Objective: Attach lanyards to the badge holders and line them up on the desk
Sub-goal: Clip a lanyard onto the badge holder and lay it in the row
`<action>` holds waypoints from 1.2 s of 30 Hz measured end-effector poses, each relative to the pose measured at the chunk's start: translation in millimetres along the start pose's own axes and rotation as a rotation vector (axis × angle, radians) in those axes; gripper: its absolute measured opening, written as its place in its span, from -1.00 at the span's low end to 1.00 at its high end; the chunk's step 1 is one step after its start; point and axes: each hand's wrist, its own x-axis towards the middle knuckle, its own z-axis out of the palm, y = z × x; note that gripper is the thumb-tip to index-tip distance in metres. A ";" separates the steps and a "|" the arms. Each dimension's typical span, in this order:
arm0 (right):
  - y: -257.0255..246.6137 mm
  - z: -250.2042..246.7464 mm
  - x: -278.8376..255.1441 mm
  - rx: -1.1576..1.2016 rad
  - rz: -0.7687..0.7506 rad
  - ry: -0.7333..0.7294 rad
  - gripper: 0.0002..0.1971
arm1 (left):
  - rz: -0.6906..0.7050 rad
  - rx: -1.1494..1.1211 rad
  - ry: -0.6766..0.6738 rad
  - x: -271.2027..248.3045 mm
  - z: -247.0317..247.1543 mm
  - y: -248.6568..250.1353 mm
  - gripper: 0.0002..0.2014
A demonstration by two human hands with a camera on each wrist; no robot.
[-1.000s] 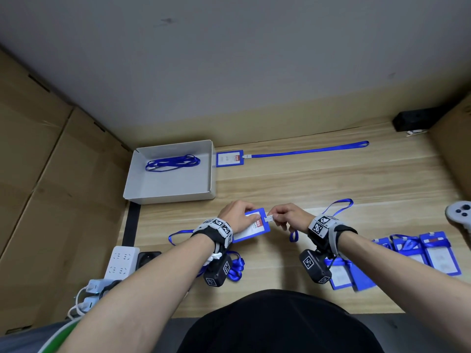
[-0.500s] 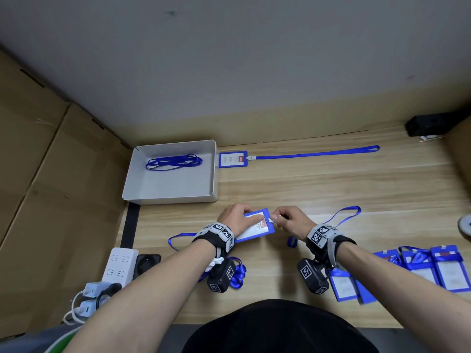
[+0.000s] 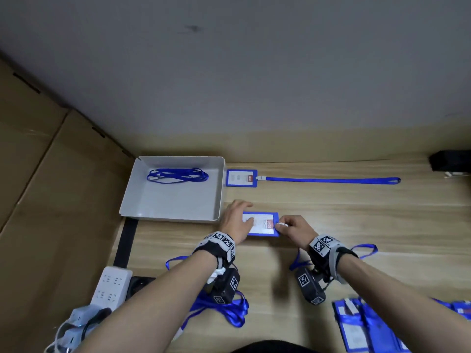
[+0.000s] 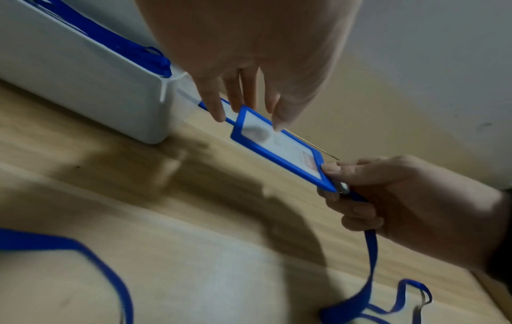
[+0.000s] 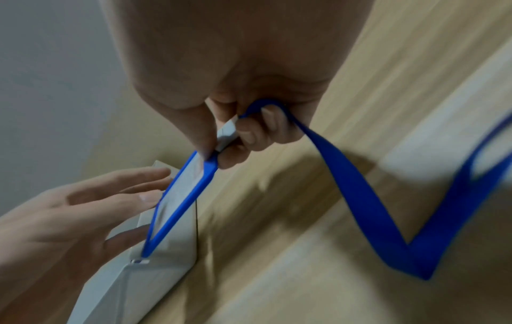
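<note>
A blue-framed badge holder (image 3: pixel 262 224) hangs just over the wooden desk (image 3: pixel 331 215), beside the tray's near right corner. My right hand (image 3: pixel 280 225) pinches the holder's right edge, with the white clip (image 5: pixel 228 131) and blue lanyard (image 5: pixel 360 197) tucked in its curled fingers. The strap trails back past my wrist to a loop (image 3: pixel 367 249). My left hand (image 3: pixel 244 212) lies at the holder's left end with straight fingers, the thumb on the card face. Farther back lies a badge holder (image 3: pixel 241 177) with its lanyard (image 3: pixel 331 180) stretched straight to the right.
A grey tray (image 3: pixel 219 200) at the back left holds coiled lanyards (image 3: pixel 177 175). A loose lanyard (image 3: pixel 224 312) lies under my left forearm. Several badge holders (image 3: pixel 362 324) are piled at the front right. A power strip (image 3: pixel 110 284) sits at the left edge, a black box (image 3: pixel 451 160) far right.
Both hands carried the badge holder away from my body, up beside the tray and below the laid-out one. It turned level, and my left fingers straightened.
</note>
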 end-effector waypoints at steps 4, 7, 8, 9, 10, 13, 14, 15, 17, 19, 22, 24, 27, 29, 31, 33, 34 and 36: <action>-12.0 -1.0 43.1 -0.078 0.039 0.070 -0.75 | -0.031 0.029 0.042 17.5 -3.1 -7.5 -0.61; -19.7 3.9 71.0 -0.099 0.050 0.078 -0.78 | -0.040 0.093 -0.073 27.4 -1.3 -11.2 -0.57; -21.2 6.2 79.5 -0.105 0.048 0.077 -0.78 | -0.050 0.139 -0.154 30.5 0.5 -13.0 -0.53; -22.8 8.5 87.2 -0.111 0.047 0.076 -0.78 | -0.065 0.196 -0.239 33.2 3.1 -15.1 -0.49; -24.3 10.9 94.1 -0.116 0.049 0.077 -0.78 | -0.079 0.255 -0.313 35.6 5.5 -16.8 -0.44; -25.0 15.6 111.3 -0.104 0.092 0.066 -0.76 | -0.134 0.366 -0.445 44.6 13.3 -22.8 -0.31; -23.6 16.6 115.9 -0.095 0.110 0.060 -0.77 | -0.147 0.390 -0.470 47.1 14.5 -23.4 -0.29; -21.5 16.8 120.0 -0.089 0.127 0.056 -0.78 | -0.157 0.417 -0.488 49.0 15.2 -23.1 -0.28; -16.4 14.7 125.6 -0.069 0.145 0.057 -0.81 | -0.175 0.479 -0.514 51.3 17.1 -21.8 -0.26; -12.1 8.8 127.3 -0.061 0.157 0.059 -0.84 | -0.193 0.540 -0.525 51.3 20.3 -20.4 -0.23; -5.9 -2.5 125.5 -0.089 0.163 0.061 -0.85 | -0.200 0.603 -0.526 49.1 23.0 -17.5 -0.20; -2.3 -10.1 123.7 -0.103 0.156 0.057 -0.83 | -0.212 0.614 -0.520 48.7 22.0 -15.5 -0.20; -0.3 -18.7 122.1 -0.105 0.149 0.056 -0.83 | -0.227 0.626 -0.519 48.6 19.9 -14.7 -0.20; 0.3 -23.9 121.2 -0.124 0.144 0.064 -0.83 | -0.236 0.637 -0.528 49.1 19.7 -13.4 -0.20; 1.4 -29.4 119.6 -0.148 0.133 0.065 -0.82 | -0.241 0.644 -0.538 50.2 19.8 -11.4 -0.20; 2.6 -36.9 116.9 -0.172 0.113 0.062 -0.83 | -0.246 0.659 -0.545 51.1 20.3 -10.1 -0.20; 3.6 -41.3 115.5 -0.186 0.100 0.066 -0.84 | -0.248 0.666 -0.546 51.2 20.3 -9.6 -0.20; 6.0 -51.8 111.9 -0.207 0.082 0.091 -0.86 | -0.251 0.676 -0.548 52.2 20.3 -8.3 -0.21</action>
